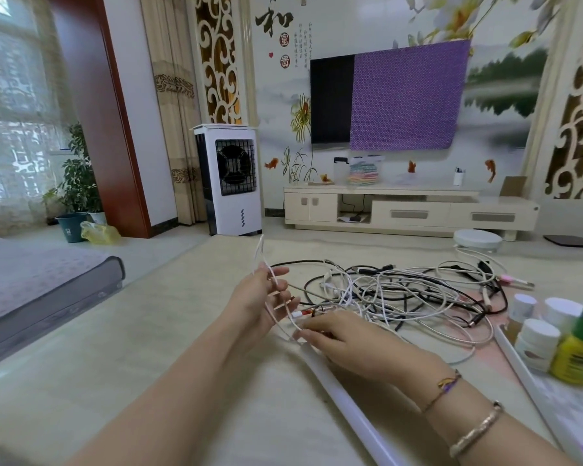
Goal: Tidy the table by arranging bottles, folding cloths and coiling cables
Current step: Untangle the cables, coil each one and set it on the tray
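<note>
A tangle of black, white and silver cables (411, 294) lies on the pale table top (189, 348) ahead of me. My left hand (259, 304) is raised just left of the tangle, and a thin white cable (266, 264) loops up over its fingers. My right hand (343, 338) lies lower, at the tangle's near edge, and its fingertips pinch the same white cable near a red-and-white plug (300, 313). Several bottles stand at the right edge: white-capped ones (537, 341) and a yellow bottle with a green cap (582, 351).
A white tube (350, 405) runs diagonally under my right wrist, and a second white rail (525, 368) borders the bottles. A grey mattress (41, 287) lies to the left. Beyond the table stand an air cooler (229, 179) and a TV cabinet (407, 210).
</note>
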### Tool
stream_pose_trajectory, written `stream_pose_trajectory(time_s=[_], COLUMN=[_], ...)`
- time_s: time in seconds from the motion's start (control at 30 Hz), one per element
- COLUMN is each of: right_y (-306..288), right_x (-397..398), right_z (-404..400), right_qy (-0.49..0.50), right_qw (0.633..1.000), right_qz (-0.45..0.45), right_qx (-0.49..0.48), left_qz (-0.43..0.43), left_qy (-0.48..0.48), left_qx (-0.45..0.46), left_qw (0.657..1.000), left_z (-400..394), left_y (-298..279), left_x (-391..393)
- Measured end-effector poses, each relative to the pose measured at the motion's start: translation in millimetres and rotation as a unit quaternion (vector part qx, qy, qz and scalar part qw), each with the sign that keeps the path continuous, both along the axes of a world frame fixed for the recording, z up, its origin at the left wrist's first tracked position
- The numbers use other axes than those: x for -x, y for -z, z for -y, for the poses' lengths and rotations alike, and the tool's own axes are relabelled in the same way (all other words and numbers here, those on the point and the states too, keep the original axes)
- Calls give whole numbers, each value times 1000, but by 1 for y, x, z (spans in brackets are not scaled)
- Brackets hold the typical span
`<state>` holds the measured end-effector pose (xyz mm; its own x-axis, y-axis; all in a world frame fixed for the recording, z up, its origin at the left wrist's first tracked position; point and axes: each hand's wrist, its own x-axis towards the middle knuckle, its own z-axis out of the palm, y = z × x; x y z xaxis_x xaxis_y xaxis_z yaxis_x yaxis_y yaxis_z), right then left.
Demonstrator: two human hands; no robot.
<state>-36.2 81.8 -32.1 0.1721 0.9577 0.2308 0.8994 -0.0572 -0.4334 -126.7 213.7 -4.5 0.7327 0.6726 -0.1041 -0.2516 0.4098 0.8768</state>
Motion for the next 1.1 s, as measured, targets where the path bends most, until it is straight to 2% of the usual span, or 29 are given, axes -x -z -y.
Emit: stream_pose_trajectory(time_s=[0.07, 0.13, 0.23, 0.33, 0.4, 0.57, 0.67, 0.73, 0.87, 0.93, 1.0, 1.1], right_y=[-4, -4, -6, -4, -3, -10, -13, -14, -9, -4, -5, -18], right_x=[-5, -9, -18, -38, -47, -40, -34, -34, -42, -47, -49, -43], right_z=[2, 5, 9, 12, 14, 12, 10, 11, 11, 12, 12, 15], right_qy=[4, 15, 44, 92, 112, 87, 50, 55, 128, 164, 202, 212], right_qw=[1000, 1000, 999, 994, 990, 992, 983, 976, 983, 980, 973, 957], right_qz=[-5, -16, 7, 58, 71, -14, -136, -156, 19, 48, 28, -114], right_qx=[3, 4, -5, -30, -54, -88, -112, -143, -130, -101, -107, -161], left_qz=[10, 0, -65, -175, -219, -235, -234, -216, -137, -93, -46, -59], left_qy=[11, 11, 14, 33, 53, 160, 197, 216, 233, 213, 188, 125], left_qx=[31, 8, -108, -247, -313, -419, -458, -446, -417, -377, -324, -310], left_qw=[999, 1000, 992, 952, 923, 862, 835, 841, 868, 896, 926, 941], left_z=[0, 0, -4, -9, -10, 0, 7, 7, 7, 5, -1, -10], left_y=[-3, -6, -9, -5, -1, -4, -6, -7, -11, -15, -16, -13], left_x=[0, -1, 0, 5, 9, 15, 15, 15, 17, 20, 22, 23])
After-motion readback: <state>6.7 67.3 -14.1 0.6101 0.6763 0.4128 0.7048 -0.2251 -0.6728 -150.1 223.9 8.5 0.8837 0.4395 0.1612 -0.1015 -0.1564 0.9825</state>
